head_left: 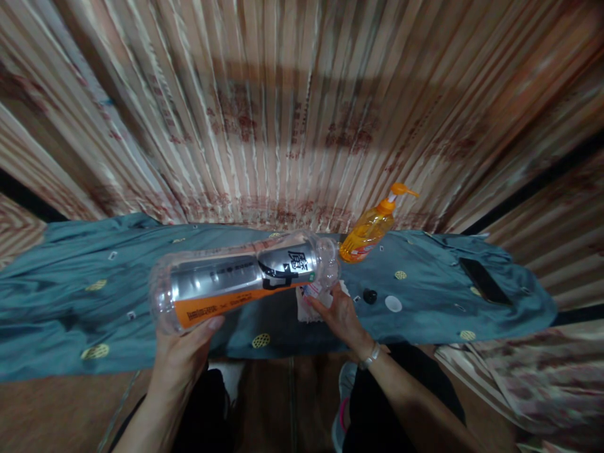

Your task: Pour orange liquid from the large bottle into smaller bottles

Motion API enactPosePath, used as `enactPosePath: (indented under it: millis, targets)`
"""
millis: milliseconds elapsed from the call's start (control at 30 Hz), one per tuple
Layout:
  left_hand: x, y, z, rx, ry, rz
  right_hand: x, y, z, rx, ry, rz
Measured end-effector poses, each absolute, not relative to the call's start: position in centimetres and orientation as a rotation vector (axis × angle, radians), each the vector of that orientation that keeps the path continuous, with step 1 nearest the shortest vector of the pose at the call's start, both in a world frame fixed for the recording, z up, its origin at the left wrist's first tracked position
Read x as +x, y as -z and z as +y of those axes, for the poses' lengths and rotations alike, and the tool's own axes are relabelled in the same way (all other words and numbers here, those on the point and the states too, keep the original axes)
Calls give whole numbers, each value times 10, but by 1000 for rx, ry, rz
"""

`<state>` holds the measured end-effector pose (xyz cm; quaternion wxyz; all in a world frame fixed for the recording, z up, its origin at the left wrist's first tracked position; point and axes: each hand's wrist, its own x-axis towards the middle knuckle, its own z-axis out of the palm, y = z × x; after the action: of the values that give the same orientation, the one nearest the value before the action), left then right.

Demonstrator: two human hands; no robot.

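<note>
Clear plastic forms the large bottle (243,280) above the teal fabric (132,340), clasped in the left hand's (182,352) fingers. The right hand (343,318) is at a white cloth (309,311); whether it pinches, I cannot tell. Beyond, a pump bottle (369,233) holds amber liquid.

I see a clear bottle (245,277) wrapped in silver and orange, tipped nearly level, neck rightward. Below its neck I make out white cloth or tissue (309,311).
</note>
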<state>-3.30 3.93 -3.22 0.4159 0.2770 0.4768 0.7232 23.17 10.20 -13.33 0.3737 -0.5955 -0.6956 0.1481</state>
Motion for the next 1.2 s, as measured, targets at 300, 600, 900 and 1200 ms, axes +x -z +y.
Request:
enactPosePath:
  millis: [300,600,900,1200]
  targets:
    - [-28,34,40,713,-1872,1207,232,135,102,-1543,-361,-1796]
    - [-28,28,39,693,-1838,1218,232,134,102,-1481,-402,-1786]
    - [-28,31,40,693,-1853,1212,233,134,102,-1498,-366,-1795]
    - [-29,31,37,673,-1839,1204,233,139,102,-1514,-323,-1783]
